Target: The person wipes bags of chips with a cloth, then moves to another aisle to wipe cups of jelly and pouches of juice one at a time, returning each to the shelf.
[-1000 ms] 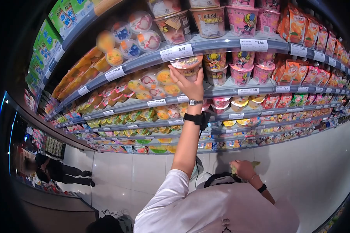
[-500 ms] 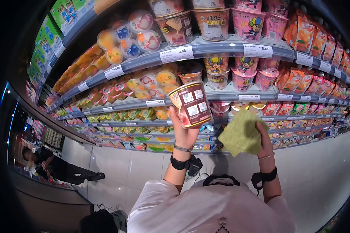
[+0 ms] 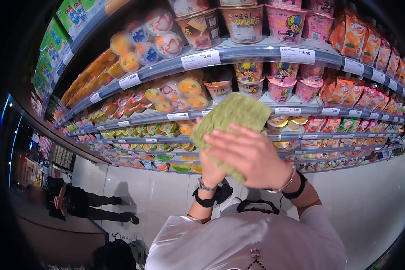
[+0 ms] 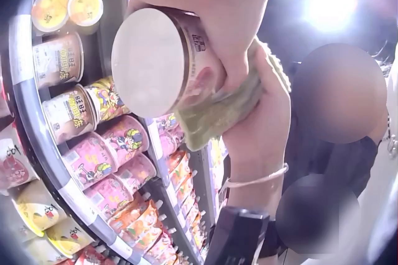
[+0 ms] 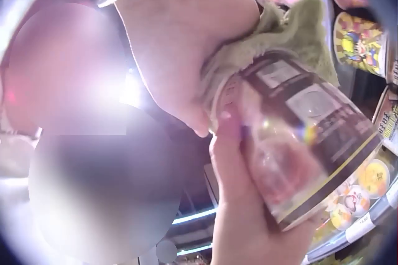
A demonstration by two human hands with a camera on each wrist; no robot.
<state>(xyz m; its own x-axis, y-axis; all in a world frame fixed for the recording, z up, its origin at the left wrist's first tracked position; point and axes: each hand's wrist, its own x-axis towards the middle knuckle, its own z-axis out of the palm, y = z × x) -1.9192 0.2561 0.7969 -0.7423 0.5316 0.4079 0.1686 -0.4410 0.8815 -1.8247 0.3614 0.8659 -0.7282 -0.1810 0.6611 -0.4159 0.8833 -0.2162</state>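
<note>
My left hand grips a brown-labelled jelly cup by its side, fingers and thumb round it. In the left wrist view the cup's pale round base faces the camera. Over the cup's other end lies a folded green cloth, which hides most of the cup from the head camera. My right hand presses flat on this cloth, its fingers straight and slightly blurred. The right wrist view shows the right thumb low beside the cloth, close to the left thumb.
Curved shelves rise in front, with similar brown cups, pink cups, fruit jelly packs and orange pouches. Price tags line the edges. A person in dark clothes stands at the left on the tiled floor.
The left hand has taken the cup off the shelf and drawn it back towards the body. The right hand has come up from waist height with the cloth and laid it on the cup.
</note>
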